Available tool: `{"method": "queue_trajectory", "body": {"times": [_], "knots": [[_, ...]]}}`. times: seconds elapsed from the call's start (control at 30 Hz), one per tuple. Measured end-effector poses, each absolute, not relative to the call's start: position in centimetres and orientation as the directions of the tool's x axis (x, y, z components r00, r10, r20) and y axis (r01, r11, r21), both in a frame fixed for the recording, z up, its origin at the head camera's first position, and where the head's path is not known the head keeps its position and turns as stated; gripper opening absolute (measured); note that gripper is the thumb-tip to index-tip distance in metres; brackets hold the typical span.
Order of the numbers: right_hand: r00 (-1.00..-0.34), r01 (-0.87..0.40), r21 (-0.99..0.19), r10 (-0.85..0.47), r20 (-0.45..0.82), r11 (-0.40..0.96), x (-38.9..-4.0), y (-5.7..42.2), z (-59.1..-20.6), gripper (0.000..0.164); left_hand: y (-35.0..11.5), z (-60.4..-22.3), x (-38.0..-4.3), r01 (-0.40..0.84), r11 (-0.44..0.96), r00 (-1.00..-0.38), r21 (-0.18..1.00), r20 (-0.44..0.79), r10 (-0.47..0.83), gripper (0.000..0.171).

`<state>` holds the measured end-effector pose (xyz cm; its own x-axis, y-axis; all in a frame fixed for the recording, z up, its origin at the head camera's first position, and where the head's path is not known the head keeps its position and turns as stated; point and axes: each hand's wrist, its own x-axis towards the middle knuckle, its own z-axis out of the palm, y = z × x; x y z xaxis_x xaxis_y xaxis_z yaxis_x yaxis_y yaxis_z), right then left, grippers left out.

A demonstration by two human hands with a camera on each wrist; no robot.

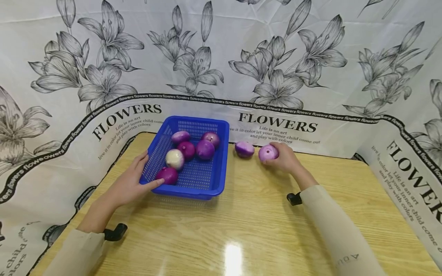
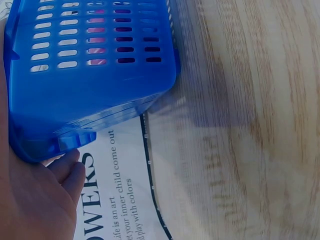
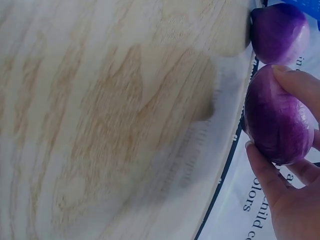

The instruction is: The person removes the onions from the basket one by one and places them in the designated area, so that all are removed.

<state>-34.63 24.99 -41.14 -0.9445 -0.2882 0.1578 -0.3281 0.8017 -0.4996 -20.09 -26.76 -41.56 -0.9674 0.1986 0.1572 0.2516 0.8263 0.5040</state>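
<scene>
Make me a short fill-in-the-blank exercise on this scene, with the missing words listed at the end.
1. The left hand grips the basket, whose colour is ____.
2. The right hand holds an onion; counting it, ____ onions are outside the basket.
3. Inside the basket lie ____ onions, one of them a mostly white onion.

Missing words: blue; two; six.
</scene>
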Motion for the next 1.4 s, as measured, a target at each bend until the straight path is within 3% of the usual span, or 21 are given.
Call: {"method": "queue_trajectory", "body": {"times": [0.4,1.0,1.4], "knots": [[-0.976,-0.216,-0.57,-0.181,0.119,0.792,-36.1,24.7,-42.7,0.084,-26.8,-41.7,-20.1,0.237,0.824,-0.971,0.514,0.145,0.189,0.109],[-0.978,-0.19,-0.56,-0.207,0.034,0.806,-36.2,24.9,-43.3,0.101,-26.7,-41.5,-20.1,0.241,0.825,-0.97,0.511,0.143,0.195,0.109],[-0.972,-0.221,-0.505,-0.231,0.043,0.834,-34.5,25.4,-41.8,0.098,-26.7,-41.5,-20.1,0.251,0.819,-0.968,0.516,0.151,0.202,0.108]]}}
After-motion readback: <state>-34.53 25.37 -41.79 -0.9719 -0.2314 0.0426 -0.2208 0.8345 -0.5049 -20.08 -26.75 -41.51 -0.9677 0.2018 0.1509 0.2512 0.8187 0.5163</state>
